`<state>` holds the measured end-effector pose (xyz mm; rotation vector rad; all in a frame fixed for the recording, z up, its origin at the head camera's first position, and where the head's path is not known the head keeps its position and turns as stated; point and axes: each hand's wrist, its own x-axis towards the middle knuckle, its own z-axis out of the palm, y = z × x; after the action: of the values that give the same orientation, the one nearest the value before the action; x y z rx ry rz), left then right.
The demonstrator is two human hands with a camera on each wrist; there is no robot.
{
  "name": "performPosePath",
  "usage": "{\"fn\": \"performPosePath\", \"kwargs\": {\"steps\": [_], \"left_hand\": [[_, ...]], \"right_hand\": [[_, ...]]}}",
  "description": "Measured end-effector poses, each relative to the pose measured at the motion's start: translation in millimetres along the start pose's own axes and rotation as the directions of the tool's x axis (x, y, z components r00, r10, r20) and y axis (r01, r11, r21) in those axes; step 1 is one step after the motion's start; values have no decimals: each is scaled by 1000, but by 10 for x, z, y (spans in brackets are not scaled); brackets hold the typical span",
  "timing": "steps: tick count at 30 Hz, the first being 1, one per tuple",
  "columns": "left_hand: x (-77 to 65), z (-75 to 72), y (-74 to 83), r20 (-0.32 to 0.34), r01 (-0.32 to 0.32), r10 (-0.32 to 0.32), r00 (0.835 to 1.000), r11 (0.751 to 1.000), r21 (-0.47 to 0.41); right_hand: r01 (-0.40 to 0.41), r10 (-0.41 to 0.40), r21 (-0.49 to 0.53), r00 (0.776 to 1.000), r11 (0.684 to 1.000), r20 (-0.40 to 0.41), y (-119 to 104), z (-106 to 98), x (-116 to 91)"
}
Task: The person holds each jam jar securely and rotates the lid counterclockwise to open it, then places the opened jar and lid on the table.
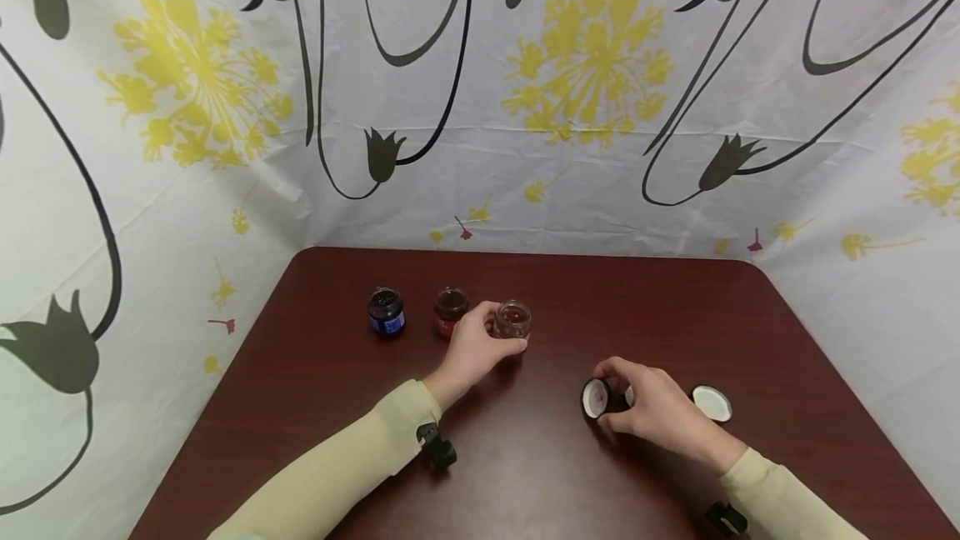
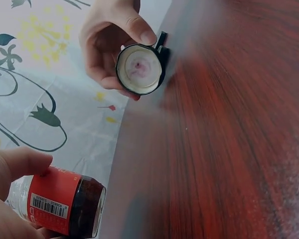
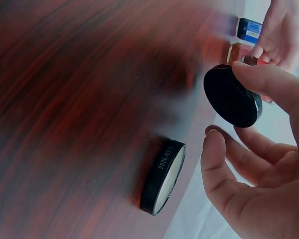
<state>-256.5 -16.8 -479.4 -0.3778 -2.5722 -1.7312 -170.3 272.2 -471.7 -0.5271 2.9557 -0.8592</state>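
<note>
My left hand [image 1: 476, 348] grips an open glass jar [image 1: 513, 320] between thumb and fingers. In the left wrist view, this jar has a red label [image 2: 55, 199] with a barcode and dark contents low in the glass. To the right and nearer, my right hand [image 1: 652, 407] holds a black lid [image 3: 231, 97] by its edge, tilted up. The white inside of that lid, marked with a pinkish stain, faces left towards the jar. Another black lid [image 1: 712, 403] lies white side up on the table, just right of my right hand.
Left of the held jar stand a red-labelled jar [image 1: 451, 311], close beside my left hand, and a blue-labelled jar [image 1: 386, 312], both without lids. The dark red-brown table [image 1: 525, 473] ends at a white patterned cloth [image 1: 480, 173] behind.
</note>
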Motion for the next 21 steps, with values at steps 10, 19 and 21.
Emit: {"fn": "performPosePath", "kwargs": {"steps": [10, 19, 21], "left_hand": [[54, 22, -49, -28, 46, -48, 998, 997, -57], [126, 72, -143, -61, 50, -54, 997, 996, -69], [139, 80, -154, -64, 50, -55, 996, 996, -77]], "right_hand": [[33, -36, -67, 998, 997, -44, 17, 14, -4], [22, -29, -111, 998, 994, -58, 28, 42, -19], [21, -28, -114, 998, 993, -60, 32, 44, -15]]}}
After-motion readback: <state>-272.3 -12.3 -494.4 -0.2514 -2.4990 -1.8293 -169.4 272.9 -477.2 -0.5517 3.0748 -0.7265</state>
